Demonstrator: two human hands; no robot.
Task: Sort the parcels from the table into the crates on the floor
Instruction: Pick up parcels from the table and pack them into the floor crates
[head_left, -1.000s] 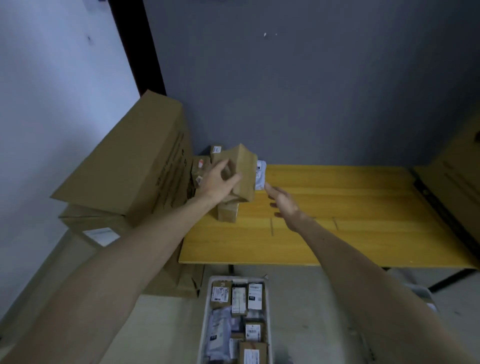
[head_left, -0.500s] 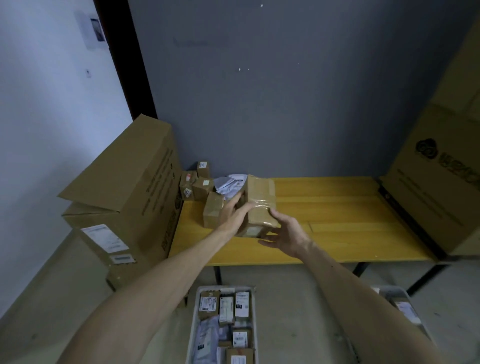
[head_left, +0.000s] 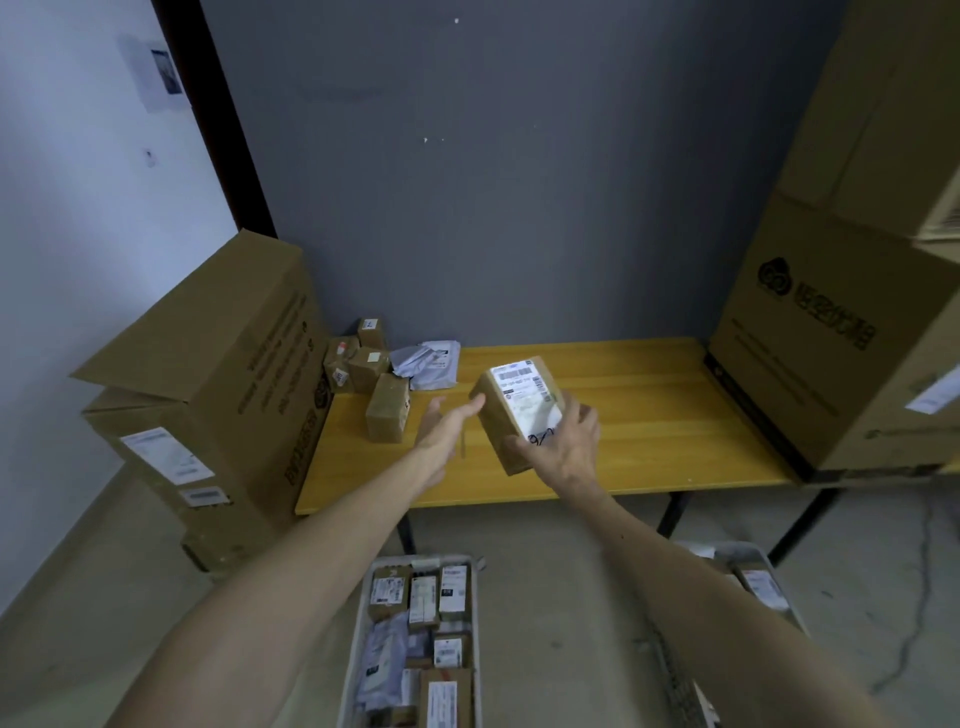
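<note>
A brown cardboard parcel (head_left: 517, 410) with a white shipping label facing up is held above the yellow table (head_left: 649, 415). My right hand (head_left: 563, 447) grips it from the right and below. My left hand (head_left: 449, 418) is open, its fingertips touching the parcel's left edge. More small brown parcels (head_left: 366, 364) and a grey mailer bag (head_left: 428, 364) lie at the table's back left; one upright brown box (head_left: 387, 415) stands nearer. A white crate (head_left: 358, 639) with several parcels sits on the floor below. A second crate (head_left: 779, 582) shows at the right.
Large cardboard cartons (head_left: 208, 395) are stacked left of the table. Another big carton (head_left: 841, 332) rests on the table's right end, with more above it. A grey wall stands behind. Black table legs (head_left: 670, 514) reach the concrete floor.
The parcel came off the pile at the back left and toward me. It has turned label-up and passed into my right hand; my left hand has loosened to fingertip contact.
</note>
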